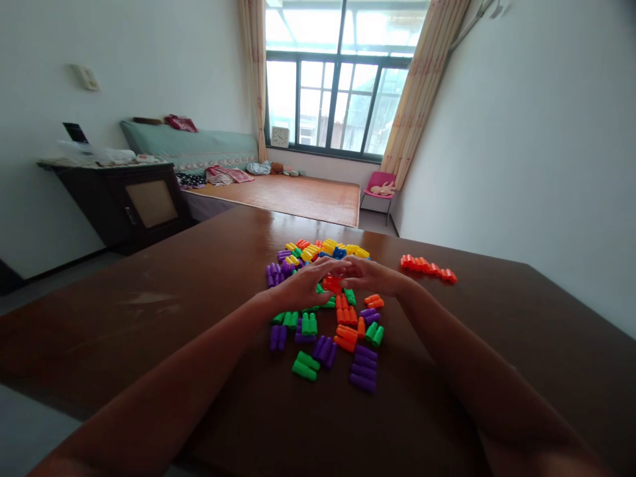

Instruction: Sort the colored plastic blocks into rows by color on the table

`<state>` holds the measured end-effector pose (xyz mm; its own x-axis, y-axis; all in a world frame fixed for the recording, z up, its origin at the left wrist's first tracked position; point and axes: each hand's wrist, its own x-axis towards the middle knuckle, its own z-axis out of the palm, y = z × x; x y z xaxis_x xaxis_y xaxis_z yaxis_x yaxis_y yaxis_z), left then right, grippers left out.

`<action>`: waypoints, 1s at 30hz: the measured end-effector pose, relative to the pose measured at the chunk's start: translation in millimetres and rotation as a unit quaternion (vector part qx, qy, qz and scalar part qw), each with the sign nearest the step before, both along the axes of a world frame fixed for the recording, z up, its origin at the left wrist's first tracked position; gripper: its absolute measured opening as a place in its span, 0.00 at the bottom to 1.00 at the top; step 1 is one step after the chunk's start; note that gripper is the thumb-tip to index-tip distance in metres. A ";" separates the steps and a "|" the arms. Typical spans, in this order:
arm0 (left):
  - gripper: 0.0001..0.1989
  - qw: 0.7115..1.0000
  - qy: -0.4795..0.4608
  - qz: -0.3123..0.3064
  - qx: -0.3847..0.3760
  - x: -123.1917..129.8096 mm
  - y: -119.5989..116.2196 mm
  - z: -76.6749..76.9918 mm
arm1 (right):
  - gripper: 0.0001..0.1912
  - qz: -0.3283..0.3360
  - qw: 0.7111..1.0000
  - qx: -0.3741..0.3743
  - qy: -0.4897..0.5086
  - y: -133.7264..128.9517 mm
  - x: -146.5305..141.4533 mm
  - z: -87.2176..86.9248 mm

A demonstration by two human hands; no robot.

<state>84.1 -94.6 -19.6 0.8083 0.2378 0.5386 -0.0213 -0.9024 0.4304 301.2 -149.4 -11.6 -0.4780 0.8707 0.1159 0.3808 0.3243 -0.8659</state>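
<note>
We find L hand (303, 286) w/ thumb & fingers spread; R hand (372, 275) curved, grip unclear, can't tell if pinching. Betw. them: glossy red-orange ribbed plastic block (332, 285), partly hidden, amid multicol. plastic tube blocks (309, 324) on dark-brown polished table (209, 285). We note red-orange joined plastic row (428, 268) apart, R side.

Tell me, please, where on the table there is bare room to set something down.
The brown table is bare left of the left forearm, and between the right forearm, the orange row and the right edge. It is crowded in the middle, where blocks lie around the left hand and right hand.
</note>
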 end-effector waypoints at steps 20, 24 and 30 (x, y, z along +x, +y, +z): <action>0.17 0.999 0.010 0.051 0.014 -1.7 14.2 -6.8 | 0.20 -0.624 0.708 0.034 -0.328 -36.9 266.2 -72.2; 0.15 0.999 0.021 0.035 0.004 -2.2 17.0 -9.0 | 0.22 -0.612 0.702 0.003 -0.365 -32.7 263.0 -75.0; 0.11 0.999 0.038 -0.003 -0.006 -2.2 13.2 -7.7 | 0.26 -0.607 0.705 0.003 -0.367 -37.4 267.0 -74.0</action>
<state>81.9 -81.4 -27.3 0.8485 0.2397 0.4718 0.0075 -0.8969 0.4422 568.2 -186.8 -85.5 0.6860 0.6900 0.2310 0.7253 -0.6234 -0.2919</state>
